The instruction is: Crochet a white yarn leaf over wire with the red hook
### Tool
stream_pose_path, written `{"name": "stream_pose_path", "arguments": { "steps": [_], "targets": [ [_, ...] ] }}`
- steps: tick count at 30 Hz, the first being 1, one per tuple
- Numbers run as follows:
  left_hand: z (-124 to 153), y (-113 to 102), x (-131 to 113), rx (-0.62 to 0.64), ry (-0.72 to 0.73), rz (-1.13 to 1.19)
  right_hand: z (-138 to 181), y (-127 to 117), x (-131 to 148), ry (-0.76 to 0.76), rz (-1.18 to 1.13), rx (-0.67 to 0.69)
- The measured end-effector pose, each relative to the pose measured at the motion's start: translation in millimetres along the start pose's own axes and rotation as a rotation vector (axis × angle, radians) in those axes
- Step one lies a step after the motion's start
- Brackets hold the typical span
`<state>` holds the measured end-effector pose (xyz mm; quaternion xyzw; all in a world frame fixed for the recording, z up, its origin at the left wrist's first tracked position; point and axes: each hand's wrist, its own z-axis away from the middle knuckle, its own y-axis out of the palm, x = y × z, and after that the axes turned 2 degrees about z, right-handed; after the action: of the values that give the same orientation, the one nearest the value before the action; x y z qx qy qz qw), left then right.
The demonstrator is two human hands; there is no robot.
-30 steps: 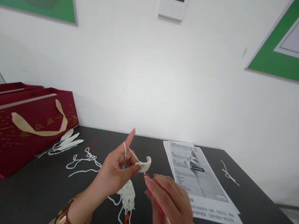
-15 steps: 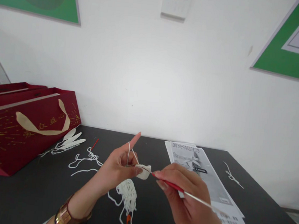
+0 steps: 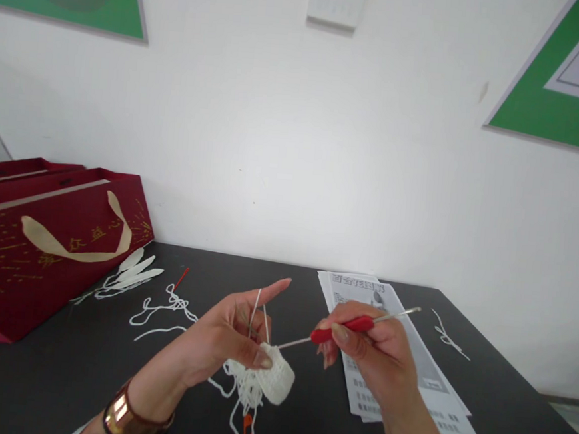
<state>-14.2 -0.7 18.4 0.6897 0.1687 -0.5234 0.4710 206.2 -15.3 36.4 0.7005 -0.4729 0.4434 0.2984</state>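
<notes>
My left hand (image 3: 227,336) pinches a small white crocheted piece (image 3: 277,376) between thumb and fingers, with white yarn (image 3: 258,308) looped over its raised index finger. My right hand (image 3: 374,347) grips a crochet hook with a red handle (image 3: 344,323); its metal tip points left into the crocheted piece. Loose white yarn (image 3: 243,387) hangs below the piece onto the black table (image 3: 57,372), with a small orange marker (image 3: 247,427) in it.
A dark red gift bag (image 3: 42,237) with a cream ribbon handle lies at the left. White petal-like pieces (image 3: 135,272), a red stick (image 3: 180,279) and loose yarn (image 3: 162,310) lie beside it. Printed sheets (image 3: 408,367) and a yarn scrap (image 3: 448,336) lie at the right.
My right hand has swung up and to the right, turning the hook level. The crocheted piece has dropped lower under my left thumb, and the left index finger has tilted toward the right.
</notes>
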Motion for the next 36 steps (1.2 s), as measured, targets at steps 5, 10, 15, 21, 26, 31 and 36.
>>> {"name": "stream_pose_path", "arguments": {
  "steps": [5, 10, 15, 21, 26, 31, 36],
  "targets": [
    [1.1, -1.6, 0.7, 0.049, -0.047, 0.048, 0.9, -3.2, 5.8, -0.045, 0.098, 0.046],
    [0.5, -4.3, 3.3, 0.099, -0.102, 0.081, 1.3, -6.8, 5.1, -0.134, 0.172, 0.112],
    [0.6, -4.0, 5.1, 0.134, -0.128, 0.099, 0.7, -8.4, 0.2, -0.107, 0.053, 0.124],
    [0.6, -4.5, 7.2, 0.169, -0.156, 0.121, -1.2, -10.9, -2.3, -0.069, -0.056, 0.127],
    [1.2, 0.2, 2.6, 0.081, -0.067, 0.028, -4.9, -4.2, -15.9, 0.128, -0.308, -0.020],
    [0.4, 5.8, 5.3, -0.069, 0.182, -0.117, -5.3, 12.2, -34.5, 0.319, -0.529, -0.253],
    [-4.6, 8.9, 16.6, -0.200, 0.432, -0.291, -2.2, 27.5, -42.0, 0.407, -0.704, -0.395]
  ]
}}
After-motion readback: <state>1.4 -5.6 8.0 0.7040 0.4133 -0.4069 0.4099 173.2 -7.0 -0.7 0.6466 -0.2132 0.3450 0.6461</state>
